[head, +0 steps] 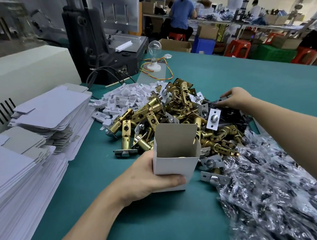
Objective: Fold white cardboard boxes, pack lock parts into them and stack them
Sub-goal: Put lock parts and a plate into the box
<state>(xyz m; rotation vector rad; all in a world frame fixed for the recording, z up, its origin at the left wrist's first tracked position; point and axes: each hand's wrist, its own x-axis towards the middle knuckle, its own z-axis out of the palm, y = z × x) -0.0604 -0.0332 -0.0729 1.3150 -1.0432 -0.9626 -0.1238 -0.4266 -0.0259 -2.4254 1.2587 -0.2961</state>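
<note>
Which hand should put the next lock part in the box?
Right. The left hand grips the open box upright, so it is occupied. The right hand is at the pile and seems to be pinching a part.

Bright, even indoor light; wide-angle bending at edges, background slightly blurred.

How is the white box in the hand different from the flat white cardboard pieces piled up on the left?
The folded white cardboard box stands upright with its top open and its lid flap raised. The flat white cardboard blanks lie unfolded in stacks. The left hand grips the box, and nothing touches the blanks. The box is one alone, while the blanks are many. Both are white outside and grey inside.
</note>
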